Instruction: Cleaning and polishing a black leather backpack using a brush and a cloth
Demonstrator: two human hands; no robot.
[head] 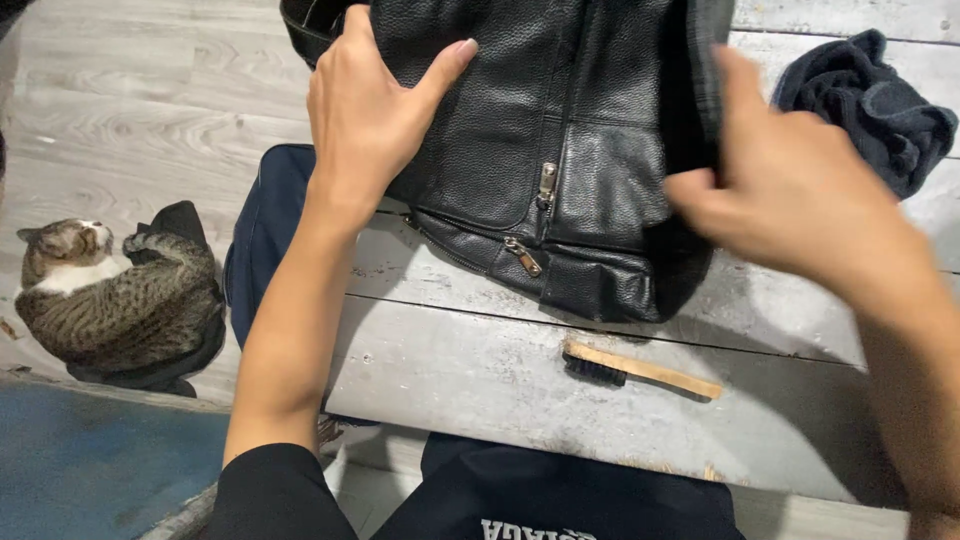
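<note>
A black leather bag [560, 150] with metal zip pulls lies on a worn grey wooden table [480, 390]. My left hand [375, 110] rests flat on the bag's left side, fingers spread. My right hand [790, 180] pinches the bag's right edge between thumb and fingers; it is slightly blurred. A small wooden-handled brush [640, 368] with black bristles lies on the table just in front of the bag, touched by neither hand.
A dark cloth [870, 100] is crumpled at the table's far right. A tabby cat [110, 300] lies curled on the wooden floor to the left, beside a dark blue object [265, 230] and a blue mat [90, 470].
</note>
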